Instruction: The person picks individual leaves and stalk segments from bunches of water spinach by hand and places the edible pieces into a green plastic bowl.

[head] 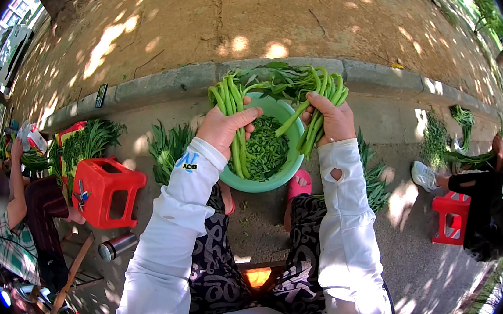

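My left hand [222, 128] grips a bundle of long green vegetable stems [232, 97] at the upper left of a light green plastic basin [293, 170]. Another looped bundle of stems [328, 84] is in my right hand [333, 119], over the basin's upper right side. Leafy ends [278, 75] stretch between the two bundles above the basin. Inside the basin lie many short cut green pieces [266, 151]. The basin stands on the pavement between my feet, in front of my knees.
Leafy greens lie left [167, 148] and right [371, 179] of the basin. A red plastic stool [107, 192] holds keys, with a steel flask [118, 246] nearby. A stone curb [167, 79] runs beyond, bearing a phone [100, 95]. People sit at both sides, handling greens at right.
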The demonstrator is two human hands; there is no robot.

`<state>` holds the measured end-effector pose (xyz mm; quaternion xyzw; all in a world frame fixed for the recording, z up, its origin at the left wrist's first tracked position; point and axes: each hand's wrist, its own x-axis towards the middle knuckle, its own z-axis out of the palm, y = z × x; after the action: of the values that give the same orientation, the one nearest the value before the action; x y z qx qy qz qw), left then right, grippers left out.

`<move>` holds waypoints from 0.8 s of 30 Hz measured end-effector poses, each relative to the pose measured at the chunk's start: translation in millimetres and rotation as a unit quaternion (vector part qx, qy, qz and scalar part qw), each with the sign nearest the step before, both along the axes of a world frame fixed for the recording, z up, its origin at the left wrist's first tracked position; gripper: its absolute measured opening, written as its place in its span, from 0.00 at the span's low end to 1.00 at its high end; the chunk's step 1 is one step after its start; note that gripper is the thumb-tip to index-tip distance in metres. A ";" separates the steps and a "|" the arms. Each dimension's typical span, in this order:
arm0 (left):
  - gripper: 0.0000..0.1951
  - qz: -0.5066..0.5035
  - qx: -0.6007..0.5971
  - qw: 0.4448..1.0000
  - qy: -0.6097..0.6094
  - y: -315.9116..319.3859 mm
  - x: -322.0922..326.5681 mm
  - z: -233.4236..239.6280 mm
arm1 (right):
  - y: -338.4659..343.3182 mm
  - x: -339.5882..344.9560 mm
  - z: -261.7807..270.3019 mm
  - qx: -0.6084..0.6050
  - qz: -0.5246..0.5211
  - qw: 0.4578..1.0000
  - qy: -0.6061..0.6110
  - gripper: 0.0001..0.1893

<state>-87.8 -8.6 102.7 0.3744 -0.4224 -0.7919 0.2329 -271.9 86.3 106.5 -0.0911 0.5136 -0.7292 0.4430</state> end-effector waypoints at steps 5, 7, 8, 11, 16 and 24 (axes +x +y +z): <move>0.22 -0.044 -0.001 0.999 -0.016 10.9 -4.6 9.2 | -2.7 4.9 -2.3 -0.021 -0.036 0.999 0.019 0.06; 0.22 -0.067 -0.002 0.998 0.000 13.2 -6.6 9.6 | -3.6 6.8 -0.8 -0.027 -0.050 0.998 0.035 0.07; 0.23 -0.075 -0.006 0.997 -0.001 14.0 -7.6 9.7 | -3.9 8.1 0.9 -0.030 -0.056 0.997 0.042 0.07; 0.22 -0.078 -0.015 0.997 0.000 15.5 -9.3 5.8 | -3.9 10.1 1.6 -0.034 -0.059 0.996 0.052 0.07; 0.20 -0.062 -0.041 0.997 -0.026 16.2 -11.5 4.9 | -5.9 13.9 -1.4 -0.042 -0.047 0.996 0.062 0.08; 0.17 -0.015 -0.091 0.992 -0.087 16.7 -18.3 2.1 | -5.3 17.4 1.0 -0.054 -0.022 0.993 0.098 0.08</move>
<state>-106.1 8.1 104.8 0.4131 -0.5169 -0.7180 0.2161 -254.6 81.0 107.5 -0.1749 0.5163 -0.7529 0.3686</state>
